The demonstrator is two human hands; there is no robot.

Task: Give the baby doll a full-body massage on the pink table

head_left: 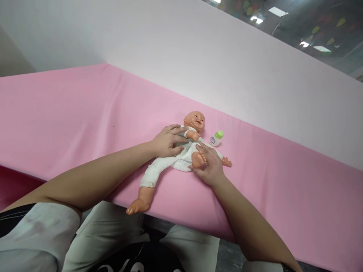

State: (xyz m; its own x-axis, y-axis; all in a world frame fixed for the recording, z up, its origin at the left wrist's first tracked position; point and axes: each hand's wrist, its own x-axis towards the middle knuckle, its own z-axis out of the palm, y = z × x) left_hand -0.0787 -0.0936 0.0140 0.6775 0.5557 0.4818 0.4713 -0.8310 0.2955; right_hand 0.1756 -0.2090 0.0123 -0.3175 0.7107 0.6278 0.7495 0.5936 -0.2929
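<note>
Pink counter (70,109) with a doll (181,151) lying face up; left hand (167,141) flat, grip apart on its chest, right hand (208,166) grip clamped on 1 doll foot (198,159), little bottle (216,138) just beside

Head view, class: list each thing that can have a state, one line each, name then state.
Doll: lying on its back, dressed in white, one leg over the table edge.
Bottle: lying on its side, green cap on.
Left hand: resting on the doll's chest.
Right hand: holding the doll's raised foot.
</note>
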